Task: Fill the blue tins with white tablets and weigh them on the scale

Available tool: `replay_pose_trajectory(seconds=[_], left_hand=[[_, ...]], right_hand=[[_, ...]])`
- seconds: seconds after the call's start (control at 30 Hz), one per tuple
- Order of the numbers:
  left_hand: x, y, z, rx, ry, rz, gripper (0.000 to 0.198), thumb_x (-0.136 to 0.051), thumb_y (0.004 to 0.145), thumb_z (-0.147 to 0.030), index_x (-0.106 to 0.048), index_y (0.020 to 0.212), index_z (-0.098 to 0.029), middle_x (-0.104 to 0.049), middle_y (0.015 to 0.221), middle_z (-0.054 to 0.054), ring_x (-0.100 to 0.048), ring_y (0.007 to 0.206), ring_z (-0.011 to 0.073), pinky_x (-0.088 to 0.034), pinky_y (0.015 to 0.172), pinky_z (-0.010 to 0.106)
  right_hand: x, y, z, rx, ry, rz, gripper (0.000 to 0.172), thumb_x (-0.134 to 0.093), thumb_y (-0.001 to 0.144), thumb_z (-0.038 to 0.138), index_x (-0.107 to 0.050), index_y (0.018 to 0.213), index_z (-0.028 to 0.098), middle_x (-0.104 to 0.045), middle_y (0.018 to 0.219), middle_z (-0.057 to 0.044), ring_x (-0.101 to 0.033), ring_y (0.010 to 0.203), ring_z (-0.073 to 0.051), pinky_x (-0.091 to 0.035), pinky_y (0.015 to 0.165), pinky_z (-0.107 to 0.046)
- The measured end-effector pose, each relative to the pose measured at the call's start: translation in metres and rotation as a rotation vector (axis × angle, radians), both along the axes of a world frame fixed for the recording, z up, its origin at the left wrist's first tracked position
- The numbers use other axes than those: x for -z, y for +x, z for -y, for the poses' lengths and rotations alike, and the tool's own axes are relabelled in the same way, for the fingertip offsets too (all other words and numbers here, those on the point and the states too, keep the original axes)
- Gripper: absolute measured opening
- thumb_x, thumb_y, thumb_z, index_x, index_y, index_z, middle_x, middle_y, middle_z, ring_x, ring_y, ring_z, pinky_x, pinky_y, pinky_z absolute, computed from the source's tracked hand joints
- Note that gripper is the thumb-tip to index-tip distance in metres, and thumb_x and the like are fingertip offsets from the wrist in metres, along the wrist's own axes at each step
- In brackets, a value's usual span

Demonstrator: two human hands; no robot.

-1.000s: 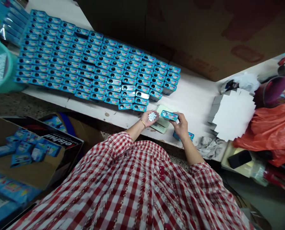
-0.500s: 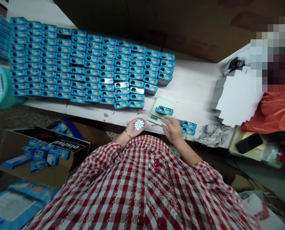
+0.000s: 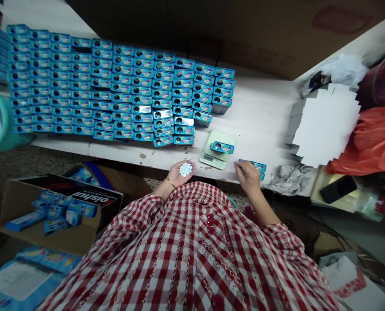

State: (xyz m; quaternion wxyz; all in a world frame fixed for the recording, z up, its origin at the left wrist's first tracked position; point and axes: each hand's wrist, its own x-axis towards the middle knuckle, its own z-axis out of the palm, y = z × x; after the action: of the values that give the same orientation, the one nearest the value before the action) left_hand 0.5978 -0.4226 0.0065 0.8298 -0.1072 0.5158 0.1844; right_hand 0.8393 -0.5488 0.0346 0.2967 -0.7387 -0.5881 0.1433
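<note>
My left hand (image 3: pixel 175 178) lies palm up at the table's front edge. Its cupped palm holds a small heap of pale blue-white pellets (image 3: pixel 185 169). To its right stands a pale green scale (image 3: pixel 210 160) with one blue tin (image 3: pixel 222 147) on its plate. My right hand (image 3: pixel 250 176) is just right of the scale, its fingers bent and pinched together; whatever may be between the fingertips is too small to make out. Partly behind that hand are two blue tins (image 3: pixel 260 167), one in front of the other.
Rows of blue tins (image 3: pixel 102 95) cover the table's left side. A turquoise tub (image 3: pixel 5 125) of pellets stands far left, and an open carton (image 3: pixel 50 239) with blue boxes sits below. White cards (image 3: pixel 325 125), crumpled paper (image 3: pixel 288 180) and a black phone (image 3: pixel 338 189) lie right.
My right hand has moved right, from the scale's front corner to beside the two tins. The left hand still holds the pellets, and the tin on the scale stays put.
</note>
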Motion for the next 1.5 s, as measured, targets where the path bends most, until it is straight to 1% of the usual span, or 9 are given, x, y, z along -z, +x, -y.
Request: replay_pose_trajectory(seconds=[0.5, 0.63, 0.77, 0.87, 0.93, 1.03, 1.13, 1.33, 1.5], left_hand=[[0.003, 0.002, 0.002, -0.006, 0.034, 0.051, 0.021, -0.043, 0.081, -0.015, -0.063, 0.075, -0.009, -0.067, 0.073, 0.01, -0.064, 0.071, 0.0171, -0.052, 0.07, 0.032], [-0.001, 0.017, 0.002, 0.039, 0.067, 0.132, 0.022, -0.043, 0.082, -0.015, -0.063, 0.076, -0.009, -0.067, 0.074, 0.01, -0.065, 0.072, 0.0183, -0.051, 0.071, 0.033], [-0.002, 0.031, 0.003, 0.06, 0.048, 0.178, 0.02, -0.043, 0.081, -0.012, -0.063, 0.076, -0.009, -0.065, 0.066, 0.005, -0.061, 0.059, 0.011, -0.049, 0.06, 0.022], [0.001, 0.034, 0.005, 0.055, 0.001, 0.194, 0.02, -0.044, 0.081, -0.012, -0.063, 0.078, -0.009, -0.063, 0.063, 0.003, -0.059, 0.055, 0.0082, -0.045, 0.052, 0.018], [0.003, 0.034, 0.006, 0.045, -0.006, 0.217, 0.021, -0.043, 0.082, -0.012, -0.063, 0.078, -0.008, -0.063, 0.062, 0.003, -0.058, 0.054, 0.0081, -0.045, 0.051, 0.018], [0.001, 0.036, 0.002, 0.026, 0.029, 0.204, 0.022, -0.042, 0.082, -0.013, -0.062, 0.073, -0.008, -0.063, 0.062, 0.004, -0.059, 0.056, 0.0099, -0.048, 0.056, 0.02], [-0.003, 0.042, -0.006, 0.027, 0.077, 0.166, 0.022, -0.043, 0.082, -0.015, -0.062, 0.073, -0.009, -0.066, 0.069, 0.009, -0.063, 0.067, 0.0154, -0.051, 0.069, 0.029], [-0.01, 0.046, -0.016, 0.034, 0.085, 0.116, 0.021, -0.043, 0.081, -0.015, -0.062, 0.077, -0.008, -0.068, 0.078, 0.013, -0.064, 0.083, 0.0204, -0.048, 0.084, 0.038], [-0.009, 0.039, -0.011, 0.032, 0.075, 0.105, 0.02, -0.043, 0.081, -0.016, -0.062, 0.079, -0.009, -0.068, 0.078, 0.012, -0.065, 0.081, 0.0194, -0.049, 0.082, 0.036]], right_hand=[[-0.001, -0.01, -0.015, 0.107, 0.097, 0.022, 0.015, -0.048, 0.085, 0.021, -0.062, 0.09, 0.019, -0.063, 0.081, -0.006, -0.058, 0.078, -0.017, -0.049, 0.072, -0.033], [-0.006, -0.047, -0.033, -0.136, 0.085, -0.03, 0.018, -0.046, 0.086, 0.02, -0.061, 0.095, 0.019, -0.063, 0.088, -0.007, -0.058, 0.086, -0.018, -0.05, 0.077, -0.033], [-0.003, -0.09, -0.052, -0.413, -0.085, 0.11, 0.026, -0.042, 0.087, 0.016, -0.057, 0.108, 0.015, -0.06, 0.105, -0.013, -0.055, 0.091, -0.02, -0.049, 0.079, -0.035], [0.006, -0.102, -0.058, -0.467, -0.218, 0.214, 0.029, -0.039, 0.086, 0.012, -0.057, 0.109, 0.012, -0.06, 0.103, -0.015, -0.055, 0.087, -0.022, -0.048, 0.076, -0.037], [0.01, -0.1, -0.059, -0.482, -0.205, 0.19, 0.027, -0.039, 0.087, 0.013, -0.058, 0.106, 0.012, -0.061, 0.1, -0.014, -0.055, 0.086, -0.021, -0.048, 0.077, -0.036], [0.01, -0.086, -0.059, -0.435, -0.078, 0.062, 0.024, -0.039, 0.089, 0.019, -0.06, 0.101, 0.013, -0.062, 0.098, -0.012, -0.055, 0.089, -0.019, -0.047, 0.079, -0.032], [0.005, -0.064, -0.063, -0.263, 0.023, -0.036, 0.021, -0.041, 0.089, 0.024, -0.06, 0.095, 0.017, -0.063, 0.089, -0.008, -0.057, 0.086, -0.016, -0.047, 0.079, -0.029], [0.007, -0.021, -0.076, -0.026, -0.039, 0.048, 0.02, -0.045, 0.087, 0.027, -0.063, 0.091, 0.019, -0.063, 0.084, -0.008, -0.058, 0.082, -0.017, -0.048, 0.074, -0.03], [0.0, -0.027, -0.073, 0.013, 0.003, 0.005, 0.021, -0.047, 0.087, 0.028, -0.065, 0.093, 0.02, -0.064, 0.083, -0.006, -0.06, 0.08, -0.016, -0.049, 0.074, -0.029]])
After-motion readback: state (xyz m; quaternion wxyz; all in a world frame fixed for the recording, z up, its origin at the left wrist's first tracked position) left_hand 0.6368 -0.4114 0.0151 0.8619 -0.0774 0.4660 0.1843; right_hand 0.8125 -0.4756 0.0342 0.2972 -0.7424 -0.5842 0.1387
